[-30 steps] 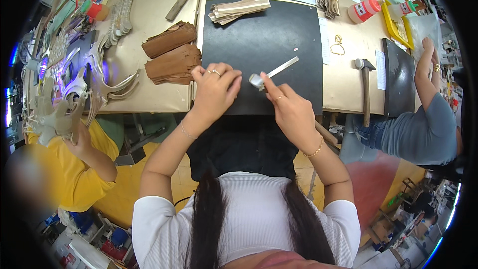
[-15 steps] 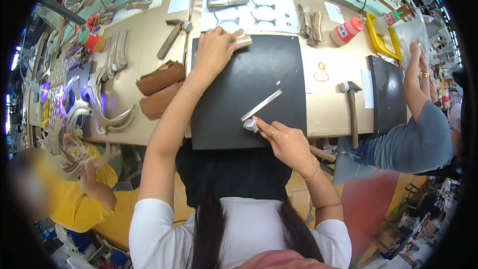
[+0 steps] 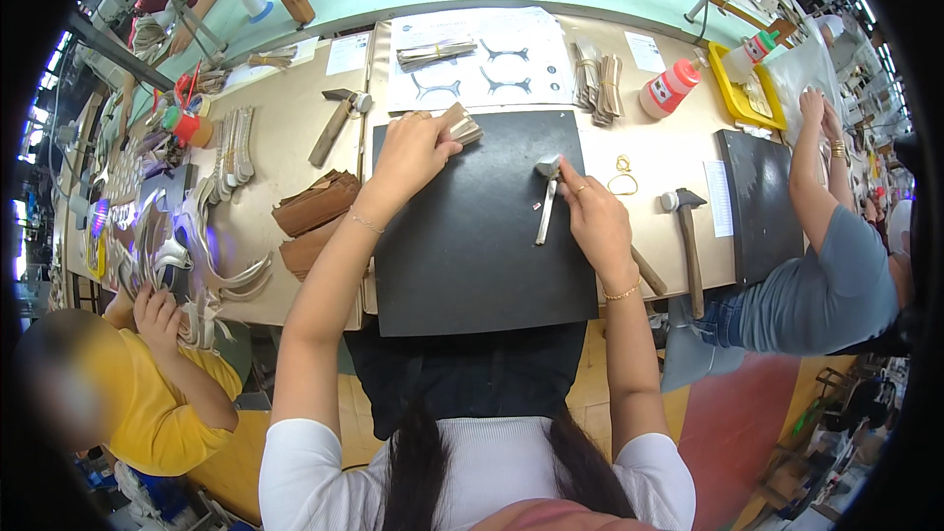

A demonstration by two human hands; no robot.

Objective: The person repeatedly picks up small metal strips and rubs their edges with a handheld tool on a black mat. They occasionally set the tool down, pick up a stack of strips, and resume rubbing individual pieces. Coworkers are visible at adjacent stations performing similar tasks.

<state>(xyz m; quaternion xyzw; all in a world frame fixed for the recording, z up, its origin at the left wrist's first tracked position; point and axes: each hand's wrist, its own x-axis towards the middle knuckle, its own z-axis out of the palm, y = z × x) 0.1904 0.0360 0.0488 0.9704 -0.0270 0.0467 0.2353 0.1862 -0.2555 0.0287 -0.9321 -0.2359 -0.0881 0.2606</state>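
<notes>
At the far left part of the black board [image 3: 472, 256], my left hand [image 3: 408, 155] is closed around a small stack of beige strips [image 3: 462, 126]. My right hand [image 3: 598, 224] grips a hammer [image 3: 547, 167] close to its metal head, and the wooden handle sticks out behind the wrist. Below the hammer head, a single narrow pale strip [image 3: 547, 213] lies on the board. Whether the head touches that strip I cannot tell. A tiny light scrap sits on the board beside the strip.
Brown folded pieces [image 3: 317, 206] and another hammer [image 3: 339, 128] lie left of the board. Behind it are a printed sheet [image 3: 531, 34] and bundled strips [image 3: 608, 88]. To the right are a red bottle [image 3: 669, 88], a yellow tray [image 3: 733, 98] and a third hammer [image 3: 691, 246]. Co-workers sit on both sides.
My right hand has moved the hammer away from me and to the right. The single strip now lies more upright and farther right. My left hand still holds the stack.
</notes>
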